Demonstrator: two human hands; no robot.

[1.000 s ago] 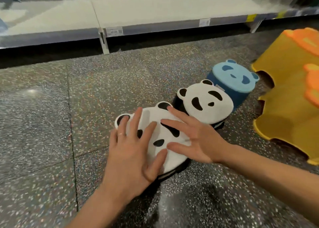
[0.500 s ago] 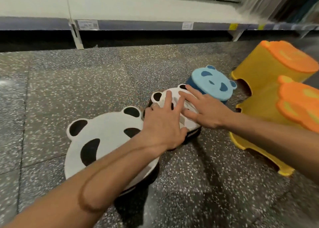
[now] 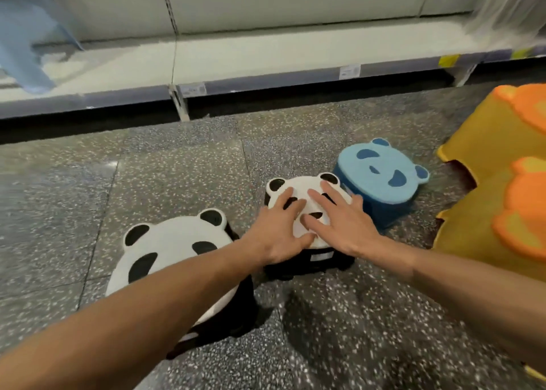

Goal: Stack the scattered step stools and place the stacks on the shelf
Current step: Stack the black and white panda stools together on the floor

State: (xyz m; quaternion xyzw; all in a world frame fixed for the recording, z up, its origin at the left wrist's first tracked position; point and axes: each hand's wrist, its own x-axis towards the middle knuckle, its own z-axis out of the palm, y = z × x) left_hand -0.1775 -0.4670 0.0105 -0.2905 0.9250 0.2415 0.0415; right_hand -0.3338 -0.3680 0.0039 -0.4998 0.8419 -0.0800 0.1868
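Nearest the camera, two bare forearms reach forward over the speckled dark floor [image 3: 165,177]. Under the left forearm stands a large black-and-white panda stool [image 3: 168,242], upright on the floor, its white face top partly covered by that arm.

Just beyond it, touching or nearly touching its far right edge, sits a smaller black-and-white panda stool [image 3: 298,188]. Both hands lie flat on its top. The left hand [image 3: 280,233] rests on the near left part of the seat with fingers spread and pointing away; its grip is open, palm down, closed round nothing. The right hand [image 3: 342,221] rests on the right part of the seat, fingers likewise spread and splayed over the panda's face; its grip is open too. The stool lies directly under both palms, its ears and far rim showing beyond the fingertips and its black base showing below the wrists.

Right behind this stool, touching it on its far right side, stands a blue panda stool [image 3: 381,168], upright on a darker blue base. To the right of it, at the frame's edge, rises a tall yellow two-step stool [image 3: 475,153] with orange tread pads.

Farthest off runs the low shelf [image 3: 266,56], pale and bare across its middle, with price tags on its front rail. A blurred pale blue object [image 3: 20,50] stands on its left end.
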